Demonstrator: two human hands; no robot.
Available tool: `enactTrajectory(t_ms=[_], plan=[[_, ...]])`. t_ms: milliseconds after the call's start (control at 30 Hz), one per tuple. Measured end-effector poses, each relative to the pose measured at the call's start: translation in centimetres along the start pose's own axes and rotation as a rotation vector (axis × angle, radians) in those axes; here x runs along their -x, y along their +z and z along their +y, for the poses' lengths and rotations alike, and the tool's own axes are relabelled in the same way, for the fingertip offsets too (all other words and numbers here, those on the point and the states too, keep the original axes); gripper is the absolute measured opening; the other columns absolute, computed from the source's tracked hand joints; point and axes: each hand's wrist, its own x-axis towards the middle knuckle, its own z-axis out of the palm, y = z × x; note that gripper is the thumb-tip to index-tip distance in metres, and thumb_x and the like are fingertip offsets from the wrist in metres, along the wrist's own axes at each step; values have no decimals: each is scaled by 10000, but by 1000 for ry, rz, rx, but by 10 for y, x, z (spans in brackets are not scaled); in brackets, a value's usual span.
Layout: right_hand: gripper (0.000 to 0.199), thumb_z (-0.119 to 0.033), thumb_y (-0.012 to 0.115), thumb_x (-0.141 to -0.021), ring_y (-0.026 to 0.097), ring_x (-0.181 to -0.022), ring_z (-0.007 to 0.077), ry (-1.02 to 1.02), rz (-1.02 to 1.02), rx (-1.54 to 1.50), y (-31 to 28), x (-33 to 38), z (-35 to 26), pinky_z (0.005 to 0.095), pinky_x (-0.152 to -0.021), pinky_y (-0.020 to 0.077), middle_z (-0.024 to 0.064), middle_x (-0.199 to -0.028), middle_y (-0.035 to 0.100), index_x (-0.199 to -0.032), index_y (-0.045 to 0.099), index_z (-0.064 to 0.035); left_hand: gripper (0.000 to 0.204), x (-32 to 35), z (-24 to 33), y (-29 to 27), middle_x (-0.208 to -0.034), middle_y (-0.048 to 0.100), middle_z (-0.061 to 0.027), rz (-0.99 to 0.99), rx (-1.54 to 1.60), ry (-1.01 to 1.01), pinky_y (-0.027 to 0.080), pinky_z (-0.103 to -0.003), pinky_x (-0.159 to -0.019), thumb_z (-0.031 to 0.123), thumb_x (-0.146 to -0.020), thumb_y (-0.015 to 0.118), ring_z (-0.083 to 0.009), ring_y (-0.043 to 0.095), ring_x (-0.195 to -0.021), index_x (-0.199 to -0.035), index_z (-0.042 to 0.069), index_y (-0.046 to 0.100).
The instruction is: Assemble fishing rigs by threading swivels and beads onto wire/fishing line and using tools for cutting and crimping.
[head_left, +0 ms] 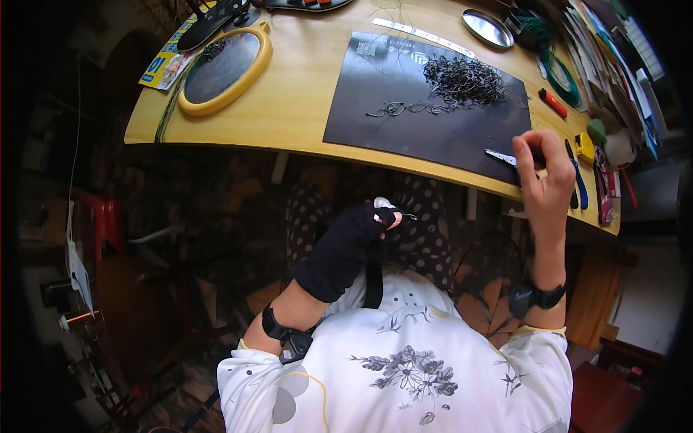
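My left hand (388,216), in a black fingerless glove with white wrapping on a finger, is above my lap. Its thumb and finger pinch a small fish hook (410,216), whose curved end sticks out to the right. My right hand (546,169) is raised over the table's right front edge, fingers curled and thumb against the index finger. Whatever it may pinch is too fine to make out. Beside it shows the pointed metal tip of a tool (499,156); the hand hides the rest. A tangled heap of dark hooks (465,81) lies on the black mat (390,137).
A yellow-rimmed round tray (189,105) with dark strands stands on the table's left. A ruler (426,36), round metal lid (488,29), green cord (567,79), red lighter (553,103), yellow tape measure (585,148) and blue-handled tool (582,191) lie around the mat. Papers (613,72) stack at right.
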Motion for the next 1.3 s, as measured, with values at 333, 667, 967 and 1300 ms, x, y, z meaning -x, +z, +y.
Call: enactTrajectory(t_ms=[333,667,967,1300], plan=[[132,10,777,-829,661,-745,191,-40,-240,-386,9,0,-31,280,-690,520,80,-862,620,-916,678,-4,154,4,26,11,-805,481,88,53,-11,98,364,-200,-690,250,-936,683,-33,442,-744,-878,147,585],[150,67,749,-818,649,-685,169,-116,-535,-622,41,8,-75,283,-621,519,82,-844,604,-916,642,31,107,9,28,8,-854,586,53,49,-52,245,436,-224,-740,207,-968,641,-56,543,-796,-952,102,645],[203,148,660,-810,621,-765,309,-388,-271,-248,6,-25,-81,363,-659,496,135,-858,578,-921,579,-1,306,-8,10,-36,-1095,697,-64,260,12,576,506,-285,-812,290,-1073,556,-151,631,-912,-1159,13,653],[135,84,660,-888,609,-729,266,-610,-133,-90,-9,-150,-70,327,-669,511,117,-858,574,-935,569,-5,335,33,28,-75,-932,638,-13,252,-14,497,473,-241,-734,290,-1115,446,-107,597,-821,-1157,25,647]])
